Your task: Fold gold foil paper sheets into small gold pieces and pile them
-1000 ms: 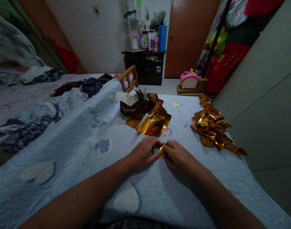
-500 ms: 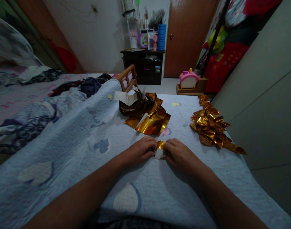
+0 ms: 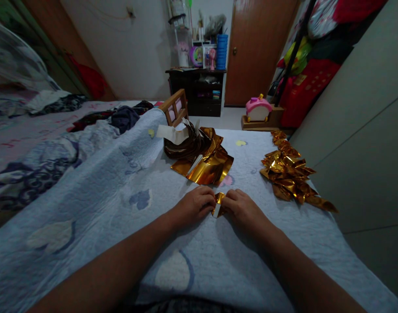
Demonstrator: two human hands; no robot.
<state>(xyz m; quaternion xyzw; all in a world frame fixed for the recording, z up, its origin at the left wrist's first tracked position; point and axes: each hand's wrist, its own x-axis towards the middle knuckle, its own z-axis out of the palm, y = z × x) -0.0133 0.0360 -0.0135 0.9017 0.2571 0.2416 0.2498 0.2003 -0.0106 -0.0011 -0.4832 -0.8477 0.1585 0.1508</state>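
Note:
Between my two hands, low over the blue quilt, is a small sheet of gold foil paper (image 3: 218, 210) with a white strip showing down its middle. My left hand (image 3: 199, 203) pinches its left edge with curled fingers. On the opposite edge, my right hand (image 3: 238, 205) is closed in the same way. The thumbs and fingertips partly hide the paper. Just beyond my hands lies a stack of gold foil sheets (image 3: 208, 168), some dark brown and some pale on the back. Folded gold foil pieces (image 3: 286, 171) are heaped to the right.
A light blue quilt (image 3: 114, 248) with heart shapes covers the surface. Behind the stack stands a wooden rail (image 3: 175, 106). Rumpled clothes (image 3: 123, 118) lie at the left. A pink toy (image 3: 258, 108) and a dark cabinet (image 3: 195, 93) are farther back; a pale panel (image 3: 365, 143) rises at right.
The paper's sides have been folded inward: its wide white face has narrowed to a strip with gold on both sides. Both hands have stayed almost in place.

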